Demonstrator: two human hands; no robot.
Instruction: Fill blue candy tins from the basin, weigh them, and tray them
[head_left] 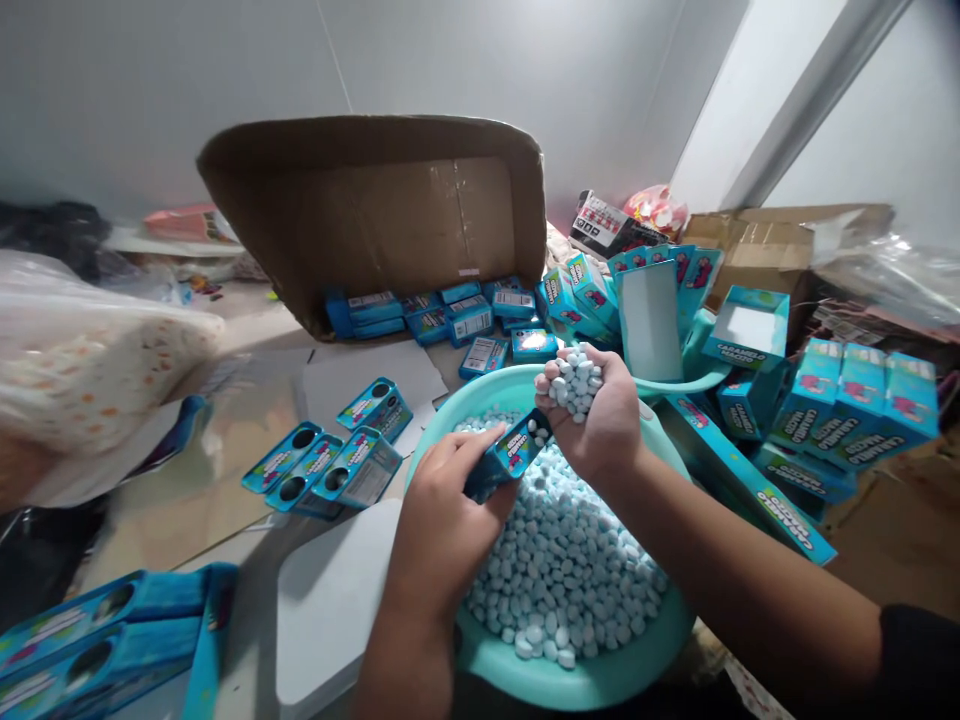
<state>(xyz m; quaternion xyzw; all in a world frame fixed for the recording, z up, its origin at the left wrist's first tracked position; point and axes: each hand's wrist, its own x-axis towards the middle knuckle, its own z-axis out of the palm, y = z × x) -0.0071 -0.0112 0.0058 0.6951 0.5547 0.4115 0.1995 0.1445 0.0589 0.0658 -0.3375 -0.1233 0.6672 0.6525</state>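
Note:
My left hand [450,500] is wrapped round a small blue candy box [517,450], tilted with its open end up and to the right. A few pale candies show inside that opening. Cupped palm up beside it, my right hand [607,410] holds a heap of pale blue candies [576,382]. Both hands are over a turquoise basin [577,690] filled with the same candies. Left of the basin, several blue boxes with round holes [360,465] lie on the table. Part of the held box is hidden by my left fingers.
A big cardboard box [375,220] lies on its side behind, with several blue boxes [469,318] in its mouth. At right are display cartons [855,400] and a second basin [705,375]. A white lidded container [330,600] and more boxes [97,640] are at left.

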